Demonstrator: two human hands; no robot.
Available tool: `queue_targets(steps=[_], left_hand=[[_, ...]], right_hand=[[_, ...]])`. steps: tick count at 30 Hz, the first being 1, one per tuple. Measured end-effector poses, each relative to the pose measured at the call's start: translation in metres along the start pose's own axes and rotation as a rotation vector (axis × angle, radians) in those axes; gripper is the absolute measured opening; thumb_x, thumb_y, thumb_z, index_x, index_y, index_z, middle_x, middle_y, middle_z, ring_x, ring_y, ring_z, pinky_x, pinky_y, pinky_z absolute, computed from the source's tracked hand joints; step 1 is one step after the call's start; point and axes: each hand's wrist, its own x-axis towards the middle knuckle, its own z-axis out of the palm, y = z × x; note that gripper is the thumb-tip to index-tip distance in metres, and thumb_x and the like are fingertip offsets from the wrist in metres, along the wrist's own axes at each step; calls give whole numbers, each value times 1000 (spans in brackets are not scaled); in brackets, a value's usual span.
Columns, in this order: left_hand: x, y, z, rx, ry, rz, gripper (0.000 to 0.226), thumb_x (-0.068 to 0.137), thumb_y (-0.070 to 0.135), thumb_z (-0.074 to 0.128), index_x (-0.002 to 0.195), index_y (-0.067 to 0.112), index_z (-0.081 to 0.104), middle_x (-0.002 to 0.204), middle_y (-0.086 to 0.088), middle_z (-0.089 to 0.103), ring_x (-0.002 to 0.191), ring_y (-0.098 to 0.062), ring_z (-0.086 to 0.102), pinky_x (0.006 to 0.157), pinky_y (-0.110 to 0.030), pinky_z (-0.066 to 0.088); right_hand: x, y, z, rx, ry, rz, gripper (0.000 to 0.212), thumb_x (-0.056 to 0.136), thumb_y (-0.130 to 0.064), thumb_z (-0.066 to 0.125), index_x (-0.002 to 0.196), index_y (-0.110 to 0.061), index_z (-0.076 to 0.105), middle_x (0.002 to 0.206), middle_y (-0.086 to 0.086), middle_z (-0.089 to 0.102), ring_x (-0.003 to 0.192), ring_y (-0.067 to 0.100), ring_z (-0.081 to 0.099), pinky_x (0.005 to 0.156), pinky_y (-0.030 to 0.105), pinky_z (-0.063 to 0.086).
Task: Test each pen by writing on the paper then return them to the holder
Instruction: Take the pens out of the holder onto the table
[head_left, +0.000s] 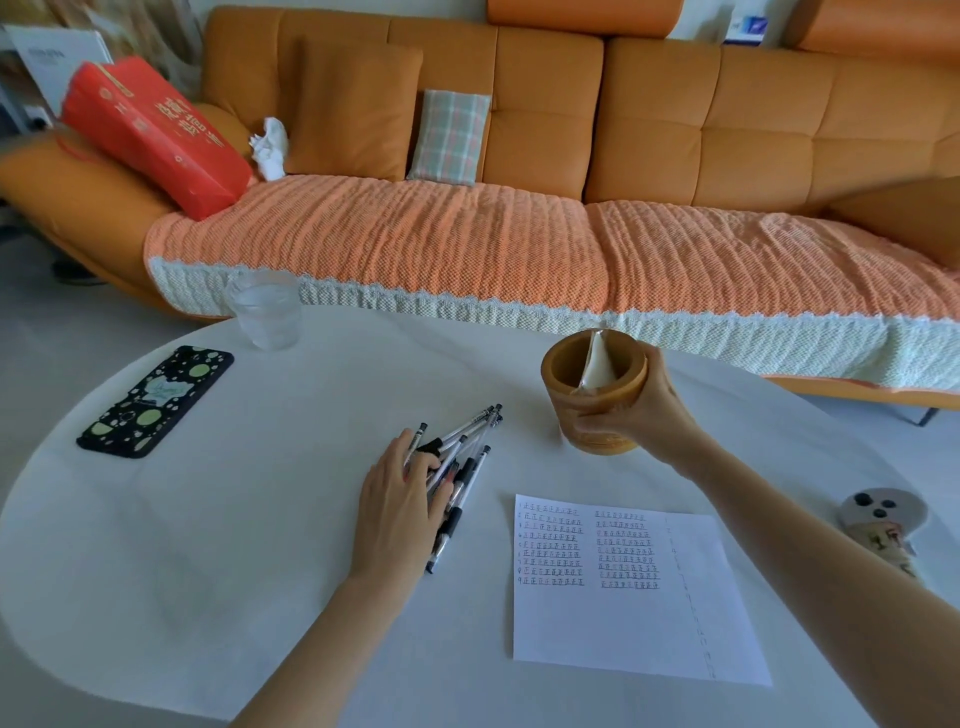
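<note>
the left hand (402, 499) lies palm down on the white table (234, 545), fingers spread flat over a loose bunch of pens (460, 467), pressing on them rather than gripping any. the right hand (641, 410) reaches forward with the forearm stretched out, its fingers wrapped tight around the side of the tan round holder (592, 389), which is tilted toward the pens. the paper (623, 597), covered in rows of writing, lies flat near the pens, below the holder.
</note>
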Motion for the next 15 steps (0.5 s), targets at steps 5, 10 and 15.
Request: queue_targets(steps=[5,10,15], left_hand=[[2,5,-3,-25,23,-20,14,90,22,58,90,9,60,140,-14,46,130,-27,45,95,-38,42],[6,5,-4,36,4,-23,15,83,20,68,77,9,61,130,-16,55,124,-29,51,88,-39,47],[8,4,0,159,11,83,29,62,16,86,62,12,57,115,-20,65,100,-32,66,65,-36,55]], right_hand=[[-1,2,-2,73,-78,82,98,57,-9,89,134,-24,29,121,-4,52,108,9,52,71,18,43],[2,11,-3,67,-129,125,102,51,-17,93,133,-27,33,123,-5,56,115,11,53,89,32,47],[-1,13,-3,94,-171,158,96,57,-11,90,132,-25,32,121,-6,54,114,11,51,88,31,44]])
